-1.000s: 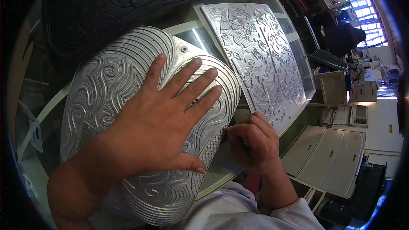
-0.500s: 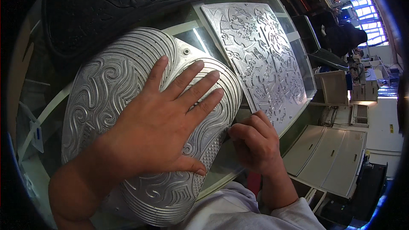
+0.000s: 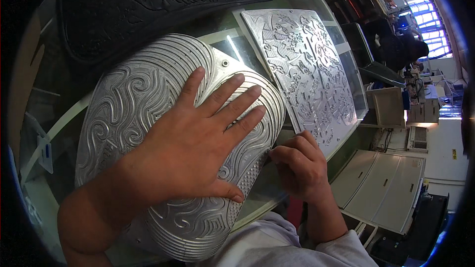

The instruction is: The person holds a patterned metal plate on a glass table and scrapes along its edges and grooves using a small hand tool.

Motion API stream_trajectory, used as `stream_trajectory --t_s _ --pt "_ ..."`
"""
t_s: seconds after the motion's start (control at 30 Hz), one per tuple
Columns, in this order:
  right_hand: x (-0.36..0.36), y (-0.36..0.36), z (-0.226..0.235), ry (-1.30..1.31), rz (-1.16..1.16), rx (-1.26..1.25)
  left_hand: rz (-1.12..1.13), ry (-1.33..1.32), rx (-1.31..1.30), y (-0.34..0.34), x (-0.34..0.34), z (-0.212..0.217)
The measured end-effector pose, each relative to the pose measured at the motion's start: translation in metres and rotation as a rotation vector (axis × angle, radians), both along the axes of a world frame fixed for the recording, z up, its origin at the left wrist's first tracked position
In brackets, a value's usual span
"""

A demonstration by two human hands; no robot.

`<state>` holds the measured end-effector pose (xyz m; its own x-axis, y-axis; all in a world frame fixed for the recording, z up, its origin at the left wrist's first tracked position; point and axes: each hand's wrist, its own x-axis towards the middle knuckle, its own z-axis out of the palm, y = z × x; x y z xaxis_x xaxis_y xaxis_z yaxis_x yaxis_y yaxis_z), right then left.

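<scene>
My left hand (image 3: 193, 138) lies flat with fingers spread on a large silvery metal plate (image 3: 133, 89), which is engraved with swirls and ridged curved bands. The hand hides the plate's middle. At the plate's right edge, my right hand (image 3: 302, 163) is closed, fingers curled in and thumb side against or very near the rim. Whatever its fingers pinch, if anything, is hidden. Beyond the right hand lies a second metal plate (image 3: 307, 69), flat and four-sided, with a raised figured pattern.
A black embossed panel (image 3: 163, 5) lies at the far left, next to the engraved plate. Everything rests on a glass-topped table (image 3: 232, 47) with a pale frame. Cabinets with pale doors (image 3: 381, 188) stand to the right, and shelving and a bright window (image 3: 430, 24) lie farther back.
The whole picture has shifted slightly to the right and down at the top. Both hands keep nearly the same place and shape against the engraved plate.
</scene>
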<state>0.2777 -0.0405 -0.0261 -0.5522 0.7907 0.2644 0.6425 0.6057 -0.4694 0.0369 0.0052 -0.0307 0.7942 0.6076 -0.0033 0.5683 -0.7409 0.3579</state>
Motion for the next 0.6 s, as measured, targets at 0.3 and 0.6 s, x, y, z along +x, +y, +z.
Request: stream_trajectory --t_s 0.3,0.6 --pt "0.0016 -0.0001 -0.0012 -0.006 0.006 0.003 -0.002 0.001 -0.002 0.001 0.0009 -0.0008" --pt "-0.001 -0.0031 -0.0011 0.028 -0.039 -0.021 -0.008 -0.006 0.009 -0.0007 -0.0007 -0.0007"
